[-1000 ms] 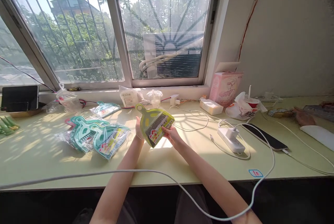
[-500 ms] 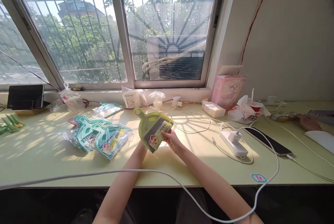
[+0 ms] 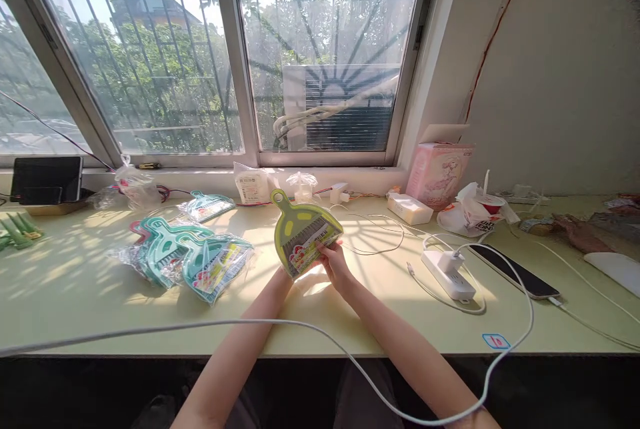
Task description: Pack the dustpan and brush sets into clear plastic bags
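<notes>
A lime-green dustpan (image 3: 290,224) with a grey-bristled hand brush (image 3: 310,235) on its face is held up above the table, its loop handle pointing up and left. A printed label covers the lower part. My right hand (image 3: 334,262) grips the lower right corner, thumb on the front, fingers behind. My left hand (image 3: 284,278) reaches behind the lower left edge; its fingers are hidden by the dustpan. To the left lie several teal dustpan sets (image 3: 213,265) in clear plastic, overlapping, with a pink-rimmed one (image 3: 137,231) partly under them. Another teal set (image 3: 206,205) lies further back.
A white cable (image 3: 280,322) crosses in front of my forearms. On the right are a power strip (image 3: 447,275), a phone (image 3: 515,271), a pink box (image 3: 440,174) and another person's hand (image 3: 580,237). A tablet (image 3: 47,180) stands at the far left.
Both my hands have moved the green dustpan slightly right and up, and it is turned a little more upright. The other person's hand at the right has shifted left.
</notes>
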{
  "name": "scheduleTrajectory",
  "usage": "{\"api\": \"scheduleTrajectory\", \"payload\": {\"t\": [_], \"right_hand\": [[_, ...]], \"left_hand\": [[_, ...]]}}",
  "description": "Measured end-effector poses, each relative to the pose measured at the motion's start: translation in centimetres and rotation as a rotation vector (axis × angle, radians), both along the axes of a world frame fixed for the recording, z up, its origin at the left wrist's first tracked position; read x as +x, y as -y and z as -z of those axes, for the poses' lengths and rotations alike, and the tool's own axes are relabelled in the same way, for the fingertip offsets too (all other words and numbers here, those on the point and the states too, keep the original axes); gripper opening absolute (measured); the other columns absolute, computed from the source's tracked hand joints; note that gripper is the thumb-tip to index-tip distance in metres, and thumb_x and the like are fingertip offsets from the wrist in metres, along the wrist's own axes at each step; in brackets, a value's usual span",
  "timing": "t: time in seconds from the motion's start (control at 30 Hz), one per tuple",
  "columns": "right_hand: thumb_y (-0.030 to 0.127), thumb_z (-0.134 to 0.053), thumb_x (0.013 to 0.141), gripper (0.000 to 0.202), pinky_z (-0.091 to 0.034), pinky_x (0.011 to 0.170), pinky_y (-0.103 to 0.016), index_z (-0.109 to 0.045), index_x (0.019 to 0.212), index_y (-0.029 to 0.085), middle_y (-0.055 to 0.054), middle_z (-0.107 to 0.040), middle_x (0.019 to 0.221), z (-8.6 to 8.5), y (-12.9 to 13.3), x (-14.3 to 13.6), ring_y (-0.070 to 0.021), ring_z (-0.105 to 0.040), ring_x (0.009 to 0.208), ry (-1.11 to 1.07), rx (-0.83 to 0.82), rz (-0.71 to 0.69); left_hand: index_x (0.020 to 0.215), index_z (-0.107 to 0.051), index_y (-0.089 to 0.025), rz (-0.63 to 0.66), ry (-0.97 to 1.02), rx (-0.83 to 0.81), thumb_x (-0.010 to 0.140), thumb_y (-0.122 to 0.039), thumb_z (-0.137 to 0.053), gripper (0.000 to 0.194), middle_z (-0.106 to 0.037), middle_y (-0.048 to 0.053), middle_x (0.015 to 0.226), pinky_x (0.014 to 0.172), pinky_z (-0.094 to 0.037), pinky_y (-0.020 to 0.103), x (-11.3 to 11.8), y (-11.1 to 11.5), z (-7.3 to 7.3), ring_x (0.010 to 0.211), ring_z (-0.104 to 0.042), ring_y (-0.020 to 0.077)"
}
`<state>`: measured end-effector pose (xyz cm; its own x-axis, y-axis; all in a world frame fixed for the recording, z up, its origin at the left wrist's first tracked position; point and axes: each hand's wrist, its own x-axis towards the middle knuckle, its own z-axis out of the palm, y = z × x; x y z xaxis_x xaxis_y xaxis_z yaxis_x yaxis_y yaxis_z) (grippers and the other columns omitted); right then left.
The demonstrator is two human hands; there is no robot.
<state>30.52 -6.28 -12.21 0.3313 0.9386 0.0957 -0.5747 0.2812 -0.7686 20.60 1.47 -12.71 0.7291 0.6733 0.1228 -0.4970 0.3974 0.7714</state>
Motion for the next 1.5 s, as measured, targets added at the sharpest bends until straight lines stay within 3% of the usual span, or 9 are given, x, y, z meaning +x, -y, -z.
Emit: {"api": "scheduleTrajectory", "payload": {"t": [0.1,0.2,0.3,0.37,0.7,0.97,1.2,1.33,1.5], "right_hand": [[0.026,-0.088,0.065,0.034,-0.068,0.084,-0.041,-0.069,0.092,0.02,-0.006,-0.081,0.093,-0.2,-0.8,2.0,-0.0294,-0.078,0.099,-0.061,-0.023,0.134],[0.023,-0.086,0.068,0.032,-0.069,0.085,-0.038,-0.068,0.094,0.022,-0.005,-0.08,0.092,0.2,-1.4,3.6,-0.0285,-0.078,0.103,-0.083,-0.042,0.227],[0.024,-0.085,0.07,0.032,-0.068,0.087,-0.038,-0.069,0.098,0.023,-0.006,-0.081,0.095,1.1,-1.7,4.2,-0.0282,-0.079,0.104,-0.041,-0.026,0.241],[0.026,-0.086,0.071,0.032,-0.068,0.085,-0.037,-0.07,0.098,0.022,-0.006,-0.082,0.097,1.6,-1.8,4.4,-0.0272,-0.079,0.1,0.005,-0.018,0.221],[0.037,-0.093,0.067,0.039,-0.069,0.068,-0.035,-0.071,0.093,0.018,-0.009,-0.081,0.092,1.3,-2.4,4.9,-0.0253,-0.08,0.08,0.216,-0.06,0.2],[0.042,-0.095,0.055,0.053,-0.069,0.065,-0.038,-0.067,0.094,0.019,-0.012,-0.082,0.097,1.1,-2.2,5.6,-0.0309,-0.08,0.087,0.365,-0.15,0.437],[0.046,-0.09,0.062,0.051,-0.068,0.07,-0.037,-0.067,0.098,0.019,-0.012,-0.082,0.101,1.8,-2.2,5.2,-0.0288,-0.08,0.09,0.299,-0.188,0.441],[0.041,-0.085,0.07,0.039,-0.068,0.072,-0.036,-0.066,0.097,0.022,-0.01,-0.081,0.101,1.8,-2.1,5.0,-0.0262,-0.08,0.088,0.197,-0.214,0.435],[0.033,-0.078,0.073,0.028,-0.068,0.073,-0.036,-0.064,0.095,0.024,-0.006,-0.081,0.093,1.7,-1.8,5.1,-0.0261,-0.08,0.086,0.111,-0.25,0.303]], "left_hand": [[0.137,-0.064,-0.018,-0.204,-0.035,-0.099,0.104,-0.07,-0.042,0.065,-0.07,0.019,0.141,0.112,-0.054,0.054,-0.5,-0.6,-0.2,0.144,-0.056,0.0384],[0.147,-0.055,-0.02,-0.24,-0.023,-0.048,0.094,-0.079,-0.054,0.08,-0.068,0.019,0.145,0.115,-0.053,0.057,-0.4,-0.3,-0.7,0.146,-0.054,0.0408],[0.151,-0.048,-0.021,-0.272,-0.201,0.066,0.084,-0.054,-0.085,0.083,-0.066,0.018,0.147,0.113,-0.055,0.054,0.1,0.8,-0.4,0.142,-0.059,0.0396],[0.152,-0.046,-0.022,-0.315,-0.335,0.125,0.079,-0.036,-0.092,0.088,-0.066,0.018,0.147,0.109,-0.058,0.053,0.3,1.3,-0.1,0.138,-0.063,0.0391],[0.137,-0.058,-0.023,-0.308,-0.349,0.158,0.082,-0.032,-0.085,0.062,-0.072,0.014,0.136,0.096,-0.064,0.048,-0.2,0.2,1.3,0.128,-0.068,0.0377],[0.145,-0.055,-0.016,-0.111,-0.319,0.172,0.081,-0.025,-0.085,0.071,-0.071,0.021,0.136,0.083,-0.065,0.042,0.2,0.5,1.8,0.106,-0.077,0.0356],[0.137,-0.06,-0.019,-0.209,-0.302,0.163,0.081,-0.022,-0.084,0.061,-0.071,0.017,0.139,0.097,-0.065,0.047,0.6,1.1,1.4,0.117,-0.074,0.0332],[0.143,-0.054,-0.019,-0.254,-0.37,0.168,0.084,-0.025,-0.079,0.064,-0.07,0.019,0.139,0.092,-0.065,0.049,0.9,1.5,1.4,0.106,-0.077,0.0337],[0.141,-0.052,-0.023,-0.317,-0.377,0.189,0.084,-0.029,-0.08,0.063,-0.07,0.017,0.139,0.09,-0.065,0.048,1.0,1.6,1.7,0.103,-0.077,0.034]]}}
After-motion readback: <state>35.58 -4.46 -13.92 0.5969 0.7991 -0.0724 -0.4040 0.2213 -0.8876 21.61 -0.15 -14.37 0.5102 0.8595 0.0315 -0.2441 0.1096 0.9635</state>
